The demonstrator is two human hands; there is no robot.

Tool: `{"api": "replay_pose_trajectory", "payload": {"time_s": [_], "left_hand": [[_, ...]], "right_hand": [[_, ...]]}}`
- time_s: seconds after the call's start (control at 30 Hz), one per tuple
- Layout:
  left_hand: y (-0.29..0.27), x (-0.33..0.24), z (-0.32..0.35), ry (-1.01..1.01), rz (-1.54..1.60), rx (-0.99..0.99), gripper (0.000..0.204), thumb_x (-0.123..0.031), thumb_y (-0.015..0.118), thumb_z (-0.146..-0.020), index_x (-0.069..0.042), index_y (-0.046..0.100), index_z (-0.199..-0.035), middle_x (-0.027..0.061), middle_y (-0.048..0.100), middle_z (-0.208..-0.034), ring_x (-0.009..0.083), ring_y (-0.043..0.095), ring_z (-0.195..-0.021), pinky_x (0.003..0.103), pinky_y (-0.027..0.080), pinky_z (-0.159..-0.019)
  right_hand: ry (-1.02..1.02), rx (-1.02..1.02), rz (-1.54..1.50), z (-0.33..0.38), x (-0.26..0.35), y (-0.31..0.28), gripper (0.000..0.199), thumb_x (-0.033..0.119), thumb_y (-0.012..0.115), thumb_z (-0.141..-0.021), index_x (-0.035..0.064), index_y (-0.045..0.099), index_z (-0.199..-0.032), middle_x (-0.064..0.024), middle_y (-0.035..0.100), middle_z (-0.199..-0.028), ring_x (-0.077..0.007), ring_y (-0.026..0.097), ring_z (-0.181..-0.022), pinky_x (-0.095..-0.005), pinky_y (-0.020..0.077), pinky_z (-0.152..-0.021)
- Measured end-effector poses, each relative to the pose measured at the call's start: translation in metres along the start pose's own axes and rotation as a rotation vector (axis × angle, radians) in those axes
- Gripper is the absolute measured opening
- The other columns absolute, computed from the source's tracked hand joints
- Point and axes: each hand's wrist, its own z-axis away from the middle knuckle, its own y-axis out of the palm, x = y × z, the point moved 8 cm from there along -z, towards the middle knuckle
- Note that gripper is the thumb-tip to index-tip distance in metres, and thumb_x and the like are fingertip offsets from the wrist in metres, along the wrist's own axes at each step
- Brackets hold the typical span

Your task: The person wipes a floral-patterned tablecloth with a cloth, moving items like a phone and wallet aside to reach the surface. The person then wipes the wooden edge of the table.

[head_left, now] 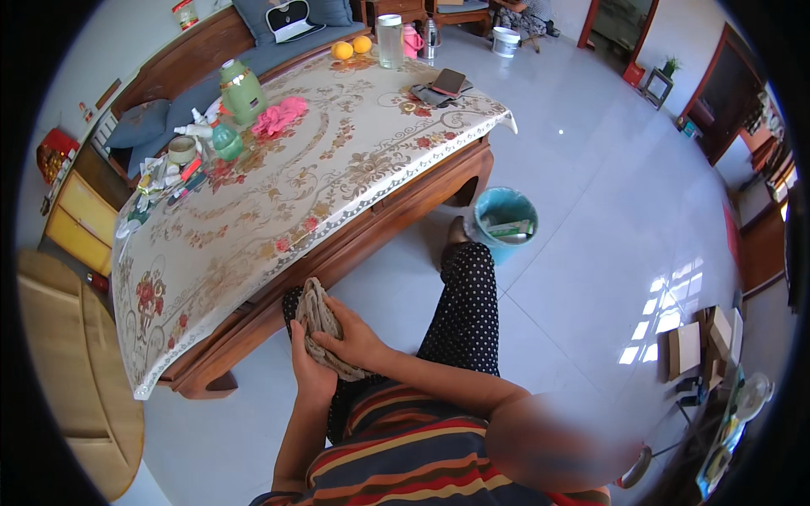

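Above my lap I hold an oval bundle of beige, rope-like strands [319, 314], coiled or woven; I cannot tell which. My left hand [312, 371] supports its lower left side, thumb pointing up along the edge. My right hand [356, 339] lies over its right side with the fingers wrapped round it. Part of the bundle is hidden behind both hands. It sits just in front of the edge of the cloth-covered table [278, 194], above my dark dotted trousers [467, 312].
A teal bin [504, 207] with waste stands by my foot. On the table are a green thermos [241, 93], pink cloth [280, 115], glass jar [390, 42], two oranges [342, 51] and a phone [449, 82]. A round wooden board [76, 371] leans at left; cardboard boxes [685, 350] lie right.
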Motion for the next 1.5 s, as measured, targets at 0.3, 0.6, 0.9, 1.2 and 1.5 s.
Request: {"api": "replay_pose_trajectory", "payload": {"time_s": [0.3,0.6,0.9,1.2,1.5], "left_hand": [[0.016,0.003,-0.014,-0.039,-0.085,0.056,0.054,-0.044,0.037,-0.1,-0.006,0.039,-0.138,0.0063,0.048,-0.133,0.0183,0.047,-0.121,0.034,0.036,-0.103],[0.09,0.048,-0.08,-0.313,-0.804,0.554,0.053,-0.017,0.058,-0.094,0.001,0.038,-0.14,0.0121,0.041,-0.142,0.0172,0.041,-0.129,0.032,0.033,-0.106],[0.162,0.024,-0.254,0.697,-1.901,0.798,0.06,-0.016,0.07,-0.08,-0.007,0.046,-0.133,0.0189,0.036,-0.145,0.0341,0.031,-0.136,0.044,0.027,-0.11],[0.144,0.082,-0.324,0.641,-2.105,1.168,0.061,-0.017,0.051,-0.088,-0.006,0.031,-0.145,0.0145,0.029,-0.151,0.0337,0.019,-0.142,0.049,0.011,-0.115],[0.137,0.051,-0.342,0.342,-1.886,0.925,0.053,-0.021,0.039,-0.096,0.013,0.034,-0.137,0.025,0.04,-0.141,0.0339,0.038,-0.133,0.042,0.026,-0.11]], "right_hand": [[0.175,-0.177,-0.378,-0.004,-0.016,-0.011,0.066,0.025,0.067,-0.084,-0.0049,0.038,-0.135,-0.0251,0.05,-0.128,-0.0318,0.049,-0.12,-0.0354,0.0385,-0.101],[0.268,-0.495,-1.434,-0.013,-0.139,-0.093,0.045,0.037,0.038,-0.098,0.0026,0.053,-0.124,-0.0129,0.059,-0.119,-0.0264,0.059,-0.106,-0.0391,0.0492,-0.092],[-0.041,-0.884,-1.491,-0.039,-0.141,-0.29,0.039,0.034,0.045,-0.096,0.0079,0.051,-0.125,-0.0125,0.055,-0.12,-0.0284,0.056,-0.109,-0.0425,0.0509,-0.091],[0.168,-1.067,-1.503,-0.076,-0.264,-0.296,0.035,0.029,0.051,-0.094,0.0064,0.053,-0.12,-0.0105,0.06,-0.111,-0.024,0.059,-0.1,-0.0367,0.0504,-0.087],[0.174,-1.064,-1.075,-0.136,-0.304,-0.275,0.032,0.012,0.056,-0.093,0.0007,0.048,-0.122,-0.0042,0.06,-0.103,-0.0121,0.056,-0.093,-0.0269,0.0471,-0.083]]}}
